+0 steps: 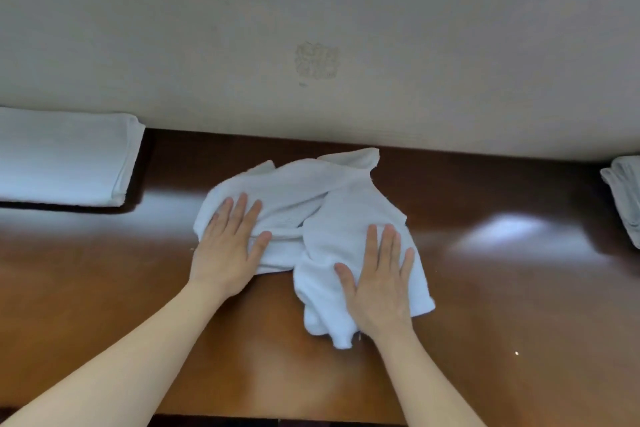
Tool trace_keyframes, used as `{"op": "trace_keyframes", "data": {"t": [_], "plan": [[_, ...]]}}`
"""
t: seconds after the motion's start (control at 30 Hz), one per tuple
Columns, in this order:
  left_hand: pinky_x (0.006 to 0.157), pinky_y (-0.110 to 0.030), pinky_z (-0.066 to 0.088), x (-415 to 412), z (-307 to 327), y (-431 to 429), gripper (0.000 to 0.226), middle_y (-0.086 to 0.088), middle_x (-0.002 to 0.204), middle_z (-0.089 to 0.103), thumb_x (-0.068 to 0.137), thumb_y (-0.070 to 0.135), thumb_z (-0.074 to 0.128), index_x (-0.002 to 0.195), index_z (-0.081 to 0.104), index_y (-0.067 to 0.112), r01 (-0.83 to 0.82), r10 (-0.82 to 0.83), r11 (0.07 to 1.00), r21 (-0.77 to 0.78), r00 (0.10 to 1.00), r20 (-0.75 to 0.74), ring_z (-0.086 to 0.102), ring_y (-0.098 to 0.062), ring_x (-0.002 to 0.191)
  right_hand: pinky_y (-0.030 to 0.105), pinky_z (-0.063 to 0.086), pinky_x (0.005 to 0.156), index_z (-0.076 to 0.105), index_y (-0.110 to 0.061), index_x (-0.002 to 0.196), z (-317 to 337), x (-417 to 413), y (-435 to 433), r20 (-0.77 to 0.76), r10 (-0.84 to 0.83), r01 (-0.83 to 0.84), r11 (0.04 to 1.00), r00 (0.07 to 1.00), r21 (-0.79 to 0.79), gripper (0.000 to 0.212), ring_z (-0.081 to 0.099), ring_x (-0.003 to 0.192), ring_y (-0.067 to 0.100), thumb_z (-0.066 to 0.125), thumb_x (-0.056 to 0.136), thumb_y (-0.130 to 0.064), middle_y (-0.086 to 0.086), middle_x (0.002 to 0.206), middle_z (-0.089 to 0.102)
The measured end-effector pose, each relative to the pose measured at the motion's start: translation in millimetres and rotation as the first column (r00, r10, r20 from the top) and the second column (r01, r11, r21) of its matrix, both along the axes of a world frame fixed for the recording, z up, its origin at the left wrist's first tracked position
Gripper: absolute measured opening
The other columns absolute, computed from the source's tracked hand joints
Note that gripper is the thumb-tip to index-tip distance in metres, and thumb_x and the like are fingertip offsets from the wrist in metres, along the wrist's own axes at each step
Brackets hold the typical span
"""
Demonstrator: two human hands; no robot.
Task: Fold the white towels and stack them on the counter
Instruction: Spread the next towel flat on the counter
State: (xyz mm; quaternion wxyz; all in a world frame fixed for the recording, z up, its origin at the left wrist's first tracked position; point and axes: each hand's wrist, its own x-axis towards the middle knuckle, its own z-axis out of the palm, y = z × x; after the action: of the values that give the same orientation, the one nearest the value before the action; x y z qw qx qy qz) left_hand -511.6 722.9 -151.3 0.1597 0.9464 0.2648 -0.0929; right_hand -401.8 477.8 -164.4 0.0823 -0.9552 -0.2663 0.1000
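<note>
In the head view, a crumpled white towel [311, 218] lay mid-counter [485, 305], its long axis running from far left toward near right, with the left hand [228, 250] and right hand [377, 284] both pressed flat on it, fingers spread, gripping nothing. The left hand sat nearest the towel's left edge, the right nearest its near corner. Bare wood lay open on both sides, between the folded stack [65, 156] far left and another towel pile [623, 194] at the right edge.

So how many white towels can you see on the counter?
3, maybe more. A rumpled towel lies in the middle under both hands. A folded stack sits far left; it may hold several. Another towel is cut off at the right edge.
</note>
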Motion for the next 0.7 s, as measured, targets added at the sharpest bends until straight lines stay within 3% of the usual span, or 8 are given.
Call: {"op": "trace_keyframes", "data": {"t": [0.2, 0.3, 0.37, 0.5, 0.6, 0.7], "plan": [[0.124, -0.035, -0.003, -18, -5, 12, 0.073, 0.007, 0.166, -0.010, 0.094, 0.070, -0.001, 0.158, -0.003, 0.035, -0.034, 0.033, 0.997, 0.071, 0.999, 0.010, -0.018, -0.012, 0.151, 0.049, -0.008, 0.122, -0.022, -0.025, 0.152, 9, 54, -29, -0.038, 0.012, -0.014, 0.999, 0.999, -0.053, 0.085, -0.012, 0.152, 0.021, -0.015, 0.084, -0.075, 0.004, 0.165, -0.010], [0.123, -0.035, -0.004, -17, 0, 4, 0.076, 0.004, 0.166, -0.009, 0.092, 0.071, -0.002, 0.158, -0.003, 0.034, -0.104, 0.103, 0.993, 0.049, 0.994, 0.027, -0.016, -0.014, 0.151, 0.048, -0.011, 0.121, -0.015, -0.026, 0.155, 17, 53, -23, -0.083, -0.054, 0.052, 0.998, 0.995, -0.024, 0.088, -0.012, 0.152, 0.020, -0.015, 0.083, -0.076, 0.001, 0.165, -0.010], [0.124, -0.037, -0.002, -8, 7, -10, 0.075, -0.001, 0.166, -0.008, 0.093, 0.070, 0.000, 0.158, -0.002, 0.034, -0.136, 0.134, 0.990, 0.032, 0.988, 0.072, -0.015, -0.017, 0.152, 0.047, -0.012, 0.121, -0.011, -0.021, 0.157, 22, 42, -12, -0.077, -0.157, 0.159, 0.987, 0.985, 0.013, 0.087, -0.012, 0.152, 0.022, -0.008, 0.087, -0.073, 0.004, 0.165, -0.010], [0.123, -0.038, -0.007, 38, 14, -56, 0.065, 0.001, 0.165, -0.012, 0.097, 0.063, 0.003, 0.157, -0.001, 0.037, -0.001, -0.003, 1.000, 0.025, 0.986, 0.168, -0.018, -0.019, 0.151, 0.048, -0.008, 0.122, -0.014, -0.007, 0.154, 26, 13, 18, -0.097, -0.383, 0.387, 0.922, 0.919, 0.028, 0.089, -0.012, 0.151, 0.031, -0.006, 0.091, -0.068, 0.019, 0.163, -0.011], [0.123, -0.042, -0.010, 58, 2, -72, 0.066, 0.002, 0.164, -0.021, 0.096, 0.062, 0.000, 0.156, -0.009, 0.038, 0.011, -0.014, 0.999, 0.030, 0.994, 0.107, -0.023, -0.020, 0.150, 0.047, -0.007, 0.122, -0.016, -0.002, 0.152, 19, 5, 25, -0.142, -0.493, 0.494, 0.869, 0.858, -0.029, 0.093, -0.012, 0.150, 0.034, -0.012, 0.087, -0.069, 0.023, 0.162, -0.012], [0.123, -0.046, -0.004, 46, -14, -57, 0.067, 0.001, 0.165, -0.018, 0.096, 0.064, 0.000, 0.157, -0.009, 0.036, 0.039, -0.044, 0.993, 0.112, 0.998, 0.050, -0.017, -0.023, 0.152, 0.049, -0.002, 0.122, -0.009, -0.001, 0.154, 9, 10, 8, -0.061, -0.473, 0.473, 0.881, 0.879, -0.014, 0.094, -0.006, 0.150, 0.037, -0.008, 0.090, -0.070, 0.027, 0.161, -0.005]]}}
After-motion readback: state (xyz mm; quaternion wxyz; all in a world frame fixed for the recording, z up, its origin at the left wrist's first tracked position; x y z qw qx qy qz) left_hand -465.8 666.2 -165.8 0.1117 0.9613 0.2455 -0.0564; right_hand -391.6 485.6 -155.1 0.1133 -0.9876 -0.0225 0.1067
